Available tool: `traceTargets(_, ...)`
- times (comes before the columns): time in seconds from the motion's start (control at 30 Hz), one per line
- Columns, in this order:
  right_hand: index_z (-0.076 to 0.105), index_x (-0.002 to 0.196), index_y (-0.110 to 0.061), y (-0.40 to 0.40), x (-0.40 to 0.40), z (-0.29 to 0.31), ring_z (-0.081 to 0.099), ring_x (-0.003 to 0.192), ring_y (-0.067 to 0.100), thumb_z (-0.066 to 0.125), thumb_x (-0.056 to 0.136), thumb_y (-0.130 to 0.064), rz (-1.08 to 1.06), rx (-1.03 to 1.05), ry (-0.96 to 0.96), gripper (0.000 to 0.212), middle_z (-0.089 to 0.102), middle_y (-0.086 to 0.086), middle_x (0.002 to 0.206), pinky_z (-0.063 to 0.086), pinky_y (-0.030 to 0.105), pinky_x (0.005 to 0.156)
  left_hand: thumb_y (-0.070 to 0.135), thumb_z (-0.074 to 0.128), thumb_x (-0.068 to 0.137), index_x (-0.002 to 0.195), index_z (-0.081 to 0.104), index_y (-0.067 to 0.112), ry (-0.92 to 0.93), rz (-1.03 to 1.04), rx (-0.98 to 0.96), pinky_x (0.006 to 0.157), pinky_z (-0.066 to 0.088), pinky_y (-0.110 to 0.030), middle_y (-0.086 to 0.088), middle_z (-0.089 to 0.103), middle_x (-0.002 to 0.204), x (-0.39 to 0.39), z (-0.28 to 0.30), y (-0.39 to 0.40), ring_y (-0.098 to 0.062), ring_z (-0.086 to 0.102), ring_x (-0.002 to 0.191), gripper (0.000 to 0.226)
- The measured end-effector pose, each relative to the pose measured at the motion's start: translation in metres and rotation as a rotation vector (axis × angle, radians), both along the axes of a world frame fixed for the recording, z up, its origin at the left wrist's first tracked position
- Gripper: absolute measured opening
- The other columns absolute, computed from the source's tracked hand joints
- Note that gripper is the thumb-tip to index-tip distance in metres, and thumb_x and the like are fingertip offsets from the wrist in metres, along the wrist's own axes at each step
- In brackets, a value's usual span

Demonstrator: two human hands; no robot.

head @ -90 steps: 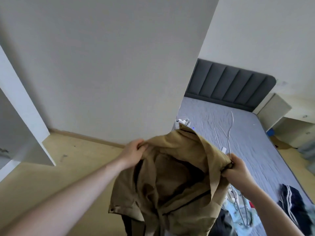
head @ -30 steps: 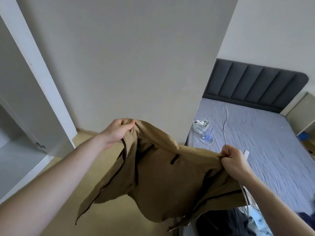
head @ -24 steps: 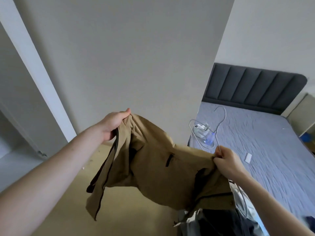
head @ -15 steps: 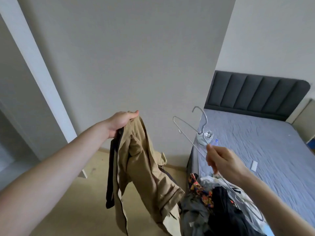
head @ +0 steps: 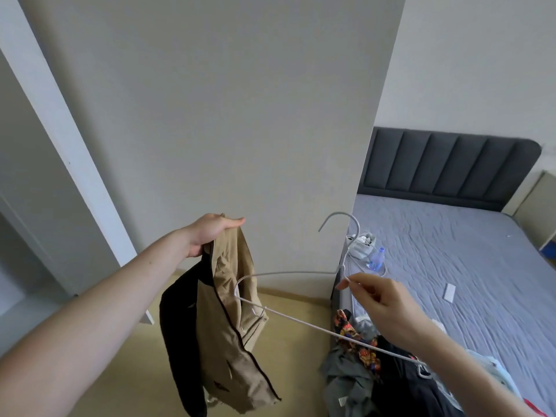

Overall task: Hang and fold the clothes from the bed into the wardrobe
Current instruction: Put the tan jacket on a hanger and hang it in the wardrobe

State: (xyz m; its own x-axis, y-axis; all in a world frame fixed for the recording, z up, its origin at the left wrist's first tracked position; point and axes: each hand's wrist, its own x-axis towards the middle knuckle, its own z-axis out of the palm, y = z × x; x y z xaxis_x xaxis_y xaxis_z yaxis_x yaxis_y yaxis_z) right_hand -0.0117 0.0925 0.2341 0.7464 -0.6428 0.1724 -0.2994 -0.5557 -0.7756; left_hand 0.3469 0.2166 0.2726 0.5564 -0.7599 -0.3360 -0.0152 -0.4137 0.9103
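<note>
Two bare forearms enter from the bottom edge, one at each side. No sleeve on either arm as far up as the view reaches. Left hand (head: 212,233) bare: no glove, no ring showing, no watch or band at the wrist. Right hand (head: 380,302) likewise bare, wrist unadorned. Fingernails short, unpainted where they show. Rest of the body out of view.

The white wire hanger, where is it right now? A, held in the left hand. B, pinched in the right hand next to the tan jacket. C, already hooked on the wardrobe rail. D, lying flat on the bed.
B: the right hand pinches the white wire hanger just below its hook, in the air, while the left hand grips the tan jacket beside it.
</note>
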Motion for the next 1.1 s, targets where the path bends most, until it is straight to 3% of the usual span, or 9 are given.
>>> traceTargets(0.07, 0.073, 0.092, -0.037, 0.003, 0.006, -0.009, 0.027, 0.046, 0.009, 0.053, 0.105, -0.025, -0.005, 0.006, 0.006, 0.027, 0.033, -0.009, 0.050, 0.023, 0.024, 0.050, 0.031, 0.078, 0.089, 0.075, 0.061, 0.012, 0.010, -0.042, -0.020, 0.068, 0.054, -0.034, -0.011, 0.068, 0.073, 0.000, 0.003, 0.002, -0.028, 0.069, 0.068, 0.029)
traceTargets(0.17, 0.072, 0.091, -0.040, 0.008, 0.018, -0.019, 0.028, 0.048, 0.011, 0.055, 0.105, -0.027, -0.026, 0.022, -0.016, 0.025, 0.033, -0.009, 0.050, 0.025, 0.031, 0.052, 0.018, 0.077, 0.082, 0.086, 0.062, 0.010, 0.002, -0.109, -0.056, 0.074, 0.053, -0.034, -0.015, 0.065, 0.085, -0.003, 0.011, 0.005, -0.029, 0.067, 0.080, 0.018)
traceTargets(0.27, 0.073, 0.090, -0.038, 0.016, 0.031, -0.024, 0.029, 0.049, 0.011, 0.056, 0.104, -0.028, -0.044, 0.018, -0.044, 0.024, 0.035, -0.007, 0.050, 0.026, 0.032, 0.053, 0.007, 0.071, 0.073, 0.072, 0.057, 0.014, -0.022, -0.184, -0.057, 0.067, 0.048, -0.029, -0.007, 0.057, 0.073, -0.011, 0.024, 0.009, -0.024, 0.061, 0.071, 0.016)
traceTargets(0.37, 0.075, 0.092, -0.034, 0.023, 0.043, -0.025, 0.029, 0.048, 0.008, 0.057, 0.103, -0.027, -0.029, 0.002, -0.053, 0.022, 0.034, -0.008, 0.048, 0.024, 0.023, 0.049, 0.004, 0.068, 0.064, 0.066, 0.051, 0.016, -0.058, -0.276, -0.052, 0.063, 0.045, -0.028, -0.004, 0.049, 0.069, -0.021, 0.038, 0.014, -0.021, 0.055, 0.067, 0.021)
traceTargets(0.63, 0.077, 0.090, -0.034, 0.027, 0.067, -0.033, 0.027, 0.051, 0.008, 0.059, 0.102, -0.032, -0.091, 0.071, -0.132, 0.021, 0.035, -0.006, 0.052, 0.022, 0.025, 0.050, -0.001, 0.060, 0.062, 0.068, 0.030, 0.014, -0.142, -0.367, -0.212, 0.058, 0.029, -0.029, -0.001, 0.034, 0.066, -0.059, 0.067, 0.011, -0.015, 0.037, 0.059, 0.034)
traceTargets(0.73, 0.077, 0.086, -0.033, 0.038, 0.077, -0.037, 0.033, 0.049, 0.008, 0.061, 0.100, -0.036, -0.129, 0.077, -0.140, 0.021, 0.043, -0.008, 0.050, 0.029, 0.028, 0.052, -0.003, 0.058, 0.066, 0.068, 0.033, 0.014, -0.178, -0.460, -0.280, 0.054, 0.029, -0.025, -0.001, 0.032, 0.066, -0.083, 0.081, 0.008, -0.014, 0.034, 0.058, 0.031)
traceTargets(0.9, 0.076, 0.076, -0.021, 0.031, 0.067, -0.030, 0.041, 0.051, 0.004, 0.066, 0.098, -0.042, -0.259, 0.190, -0.303, 0.032, 0.048, -0.009, 0.051, 0.033, 0.027, 0.053, -0.006, 0.060, 0.071, 0.075, 0.036, -0.004, -0.231, -0.542, -0.376, 0.055, 0.031, -0.027, -0.012, 0.026, 0.070, -0.108, 0.108, 0.016, -0.019, 0.033, 0.061, 0.024)
traceTargets(0.97, 0.072, 0.069, -0.017, 0.024, 0.058, -0.025, 0.041, 0.054, 0.006, 0.068, 0.096, -0.043, -0.325, 0.243, -0.397, 0.038, 0.047, -0.007, 0.053, 0.033, 0.028, 0.054, -0.008, 0.062, 0.076, 0.078, 0.042, -0.004, -0.316, -0.595, -0.377, 0.056, 0.035, -0.026, -0.011, 0.036, 0.068, -0.116, 0.115, 0.025, -0.019, 0.038, 0.061, 0.020)
traceTargets(1.1, 0.067, 0.064, -0.008, 0.020, 0.047, -0.022, 0.042, 0.054, 0.008, 0.068, 0.096, -0.044, -0.421, 0.271, -0.536, 0.048, 0.048, -0.002, 0.054, 0.034, 0.024, 0.053, -0.003, 0.065, 0.084, 0.075, 0.050, 0.017, -0.612, -0.765, -0.218, 0.057, 0.034, -0.032, -0.008, 0.040, 0.069, -0.148, 0.113, 0.039, -0.017, 0.038, 0.061, 0.027)
